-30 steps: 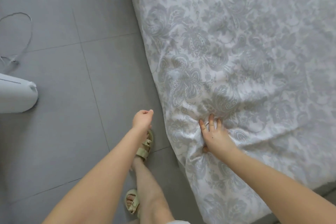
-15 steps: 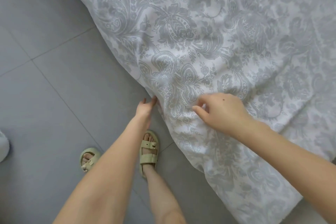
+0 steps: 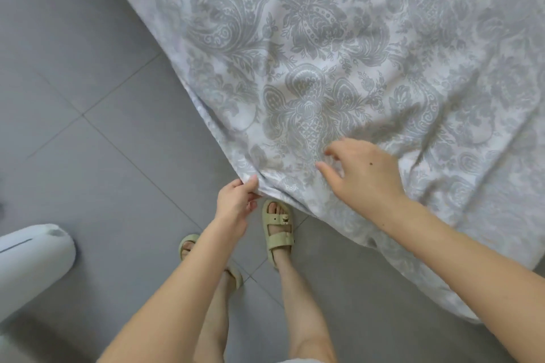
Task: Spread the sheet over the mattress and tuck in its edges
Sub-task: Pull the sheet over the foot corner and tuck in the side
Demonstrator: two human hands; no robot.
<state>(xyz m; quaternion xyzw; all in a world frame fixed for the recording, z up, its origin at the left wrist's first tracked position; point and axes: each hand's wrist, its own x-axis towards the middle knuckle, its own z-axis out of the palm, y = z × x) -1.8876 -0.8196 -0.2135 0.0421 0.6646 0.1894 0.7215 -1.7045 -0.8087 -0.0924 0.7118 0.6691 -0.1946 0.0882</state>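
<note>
Now pinching the sheet [image 3: 309, 74] edge with left hand [image 3: 236, 203], no longer just touching it.
Spread over the mattress already; right hand [image 3: 364, 174] loose-fingered on top; edge hanging by the floor [image 3: 103, 127], probably untucked.

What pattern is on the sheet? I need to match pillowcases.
Grey floral damask on white, on the sheet, head view.

Open grey floor [image 3: 88, 127] lies left of the sheet [image 3: 324, 53]; a white appliance [image 3: 29, 262] blocks the lower-left corner
</note>
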